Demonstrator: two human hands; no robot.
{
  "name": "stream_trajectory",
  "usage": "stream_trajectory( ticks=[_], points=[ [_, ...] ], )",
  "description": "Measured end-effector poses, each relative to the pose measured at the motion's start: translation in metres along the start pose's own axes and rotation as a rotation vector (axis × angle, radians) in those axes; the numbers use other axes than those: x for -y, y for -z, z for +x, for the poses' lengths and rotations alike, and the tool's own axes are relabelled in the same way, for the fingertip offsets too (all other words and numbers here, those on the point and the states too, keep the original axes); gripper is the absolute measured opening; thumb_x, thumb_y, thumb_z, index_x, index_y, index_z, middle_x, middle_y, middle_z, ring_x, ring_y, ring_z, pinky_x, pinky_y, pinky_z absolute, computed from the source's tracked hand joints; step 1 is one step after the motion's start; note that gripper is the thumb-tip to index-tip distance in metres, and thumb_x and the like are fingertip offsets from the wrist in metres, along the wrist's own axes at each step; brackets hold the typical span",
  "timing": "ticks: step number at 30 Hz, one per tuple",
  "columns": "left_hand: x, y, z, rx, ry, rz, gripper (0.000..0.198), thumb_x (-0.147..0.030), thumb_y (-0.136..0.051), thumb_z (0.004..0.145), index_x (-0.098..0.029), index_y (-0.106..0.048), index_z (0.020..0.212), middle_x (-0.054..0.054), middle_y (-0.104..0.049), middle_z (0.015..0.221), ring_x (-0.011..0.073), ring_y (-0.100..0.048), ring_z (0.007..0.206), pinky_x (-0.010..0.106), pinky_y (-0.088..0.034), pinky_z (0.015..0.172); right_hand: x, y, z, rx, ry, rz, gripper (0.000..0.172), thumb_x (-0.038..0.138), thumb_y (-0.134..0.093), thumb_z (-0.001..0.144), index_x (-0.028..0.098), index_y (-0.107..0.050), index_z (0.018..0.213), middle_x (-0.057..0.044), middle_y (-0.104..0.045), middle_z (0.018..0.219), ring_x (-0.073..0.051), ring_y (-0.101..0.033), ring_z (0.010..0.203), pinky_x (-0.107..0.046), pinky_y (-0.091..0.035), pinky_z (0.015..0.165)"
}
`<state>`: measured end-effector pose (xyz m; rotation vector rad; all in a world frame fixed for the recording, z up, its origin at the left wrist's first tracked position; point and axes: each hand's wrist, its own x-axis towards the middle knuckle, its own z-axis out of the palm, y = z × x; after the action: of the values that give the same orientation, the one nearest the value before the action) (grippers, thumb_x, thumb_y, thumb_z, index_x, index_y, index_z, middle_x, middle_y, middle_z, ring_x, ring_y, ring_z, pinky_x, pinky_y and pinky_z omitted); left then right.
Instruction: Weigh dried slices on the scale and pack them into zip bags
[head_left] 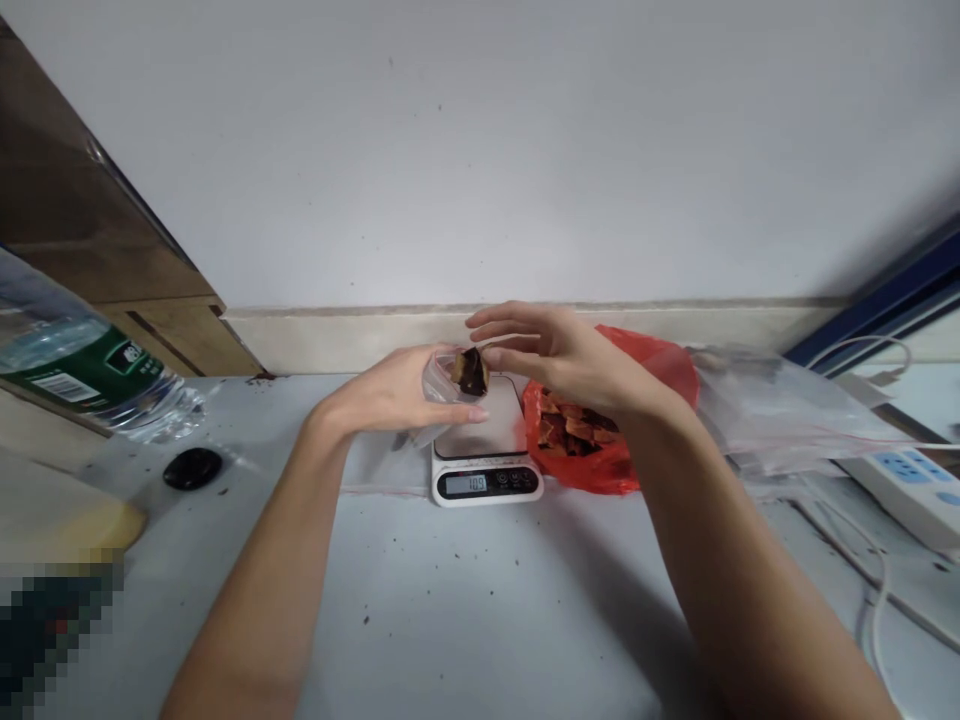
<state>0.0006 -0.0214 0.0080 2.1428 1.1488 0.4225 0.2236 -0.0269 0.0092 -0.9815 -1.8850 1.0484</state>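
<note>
Desk: From where I stand, the pale desk (420, 620) has dark crumbs (366, 620) at 6 o'clock from the scale (491, 438).
Scale: It is small and white, and its screen (466, 485) shows a number.
Red bag: At 3 o'clock, the red bag (600, 480) has many brown pieces (566, 432) inside.
Left hand: At 10 o'clock, the left hand (382, 390) has its grip around a small clear bag (437, 385).
Dark piece: One dark piece (471, 374) is at the clear bag's mouth, at 11 o'clock.
Right hand: At 2 o'clock, the right hand (574, 360) has a fingertip right by that piece; I can't tell if its grip pinches it.
Good way: I'd keep the bag's mouth wide, nudge the piece softly, and not lean on the scale.
Wall: The plain wall (480, 180) is at 12 o'clock.
</note>
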Motion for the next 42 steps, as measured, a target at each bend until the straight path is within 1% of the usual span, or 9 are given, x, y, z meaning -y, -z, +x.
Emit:
stream_trajectory(
  ticks=[3, 8, 12, 17, 22, 25, 29, 34, 42],
  points=[
    [-0.003, 0.001, 0.000, -0.034, -0.067, -0.051, 0.057, -0.058, -0.075, 0.081, -0.027, -0.069, 0.128, 0.005, -0.076, 0.127, 0.0315, -0.071, 0.118, 0.040, -0.056, 0.096, 0.003, 0.007, -0.003, -0.011, 0.040, 0.031, 0.028, 0.026, -0.073, 0.087, 0.022, -0.074, 0.115, -0.008, -0.078, 0.120, -0.025, -0.074, 0.110, -0.048, -0.060, 0.099],
    [-0.002, 0.002, 0.001, -0.078, -0.141, -0.140, 0.065, -0.056, -0.079, 0.078, -0.023, -0.067, 0.133, 0.012, -0.065, 0.147, 0.0350, -0.058, 0.138, 0.053, -0.042, 0.118, 0.009, 0.017, -0.010, -0.028, 0.205, -0.058, 0.023, 0.026, -0.075, 0.084, 0.022, -0.078, 0.106, -0.008, -0.076, 0.123, -0.027, -0.072, 0.115, -0.046, -0.059, 0.101],
    [0.000, 0.001, 0.002, -0.028, -0.226, -0.324, 0.070, -0.055, -0.080, 0.080, -0.024, -0.063, 0.140, 0.013, -0.065, 0.148, 0.0360, -0.058, 0.139, 0.051, -0.049, 0.112, 0.014, 0.023, -0.014, 0.006, 0.314, -0.268, 0.011, 0.031, -0.078, 0.085, 0.024, -0.082, 0.093, -0.009, -0.077, 0.120, -0.030, -0.068, 0.124, -0.046, -0.056, 0.103],
    [-0.005, -0.001, 0.003, -0.027, -0.342, -0.486, 0.069, -0.075, -0.073, 0.082, -0.024, -0.073, 0.129, 0.012, -0.073, 0.135, 0.0362, -0.066, 0.129, 0.047, -0.055, 0.105, 0.019, 0.022, -0.017, 0.033, 0.364, -0.231, 0.018, 0.042, -0.082, 0.085, 0.025, -0.079, 0.083, -0.009, -0.075, 0.126, -0.030, -0.066, 0.127, -0.046, -0.053, 0.108],
    [-0.012, -0.004, 0.003, -0.299, -0.219, -0.512, 0.054, -0.064, -0.080, 0.082, -0.019, -0.080, 0.112, 0.011, -0.080, 0.120, 0.0295, -0.074, 0.114, 0.041, -0.058, 0.102, 0.023, 0.019, -0.019, -0.143, 0.288, -0.161, 0.032, 0.051, -0.075, 0.090, 0.021, -0.071, 0.080, -0.012, -0.074, 0.123, -0.027, -0.070, 0.115, -0.045, -0.057, 0.101],
    [-0.015, -0.003, 0.001, -0.420, -0.159, -0.497, 0.039, -0.050, -0.087, 0.078, -0.016, -0.083, 0.098, 0.009, -0.083, 0.095, 0.0253, -0.078, 0.091, 0.038, -0.064, 0.086, 0.023, 0.023, -0.020, -0.214, 0.250, -0.210, 0.036, 0.056, -0.077, 0.086, 0.020, -0.072, 0.081, -0.014, -0.075, 0.117, -0.029, -0.070, 0.115, -0.042, -0.060, 0.092],
    [-0.022, 0.000, -0.004, -0.420, -0.207, -0.403, 0.023, -0.039, -0.079, 0.086, -0.016, -0.079, 0.085, 0.004, -0.079, 0.076, 0.0195, -0.075, 0.074, 0.032, -0.065, 0.075, 0.024, 0.026, -0.021, -0.230, 0.193, -0.222, 0.038, 0.058, -0.079, 0.082, 0.021, -0.072, 0.078, -0.011, -0.077, 0.104, -0.027, -0.072, 0.103, -0.039, -0.061, 0.085],
    [-0.035, -0.003, -0.007, -0.499, -0.299, -0.110, 0.018, -0.033, -0.064, 0.093, -0.018, -0.071, 0.085, 0.003, -0.077, 0.080, 0.0175, -0.073, 0.073, 0.030, -0.063, 0.073, 0.031, 0.020, -0.020, -0.185, 0.154, -0.266, 0.039, 0.055, -0.082, 0.079, 0.021, -0.073, 0.096, -0.004, -0.075, 0.082, -0.020, -0.068, 0.073, -0.034, -0.057, 0.069],
    [-0.050, -0.010, -0.012, -0.567, -0.360, 0.107, 0.015, -0.027, -0.056, 0.094, -0.024, -0.060, 0.080, 0.001, -0.073, 0.083, 0.0189, -0.072, 0.079, 0.028, -0.057, 0.067, 0.038, 0.012, -0.021, -0.135, 0.262, -0.371, 0.025, 0.039, -0.069, 0.091, 0.019, -0.069, 0.075, -0.002, -0.069, 0.073, -0.016, -0.059, 0.067, -0.030, -0.046, 0.065]
  ],
)
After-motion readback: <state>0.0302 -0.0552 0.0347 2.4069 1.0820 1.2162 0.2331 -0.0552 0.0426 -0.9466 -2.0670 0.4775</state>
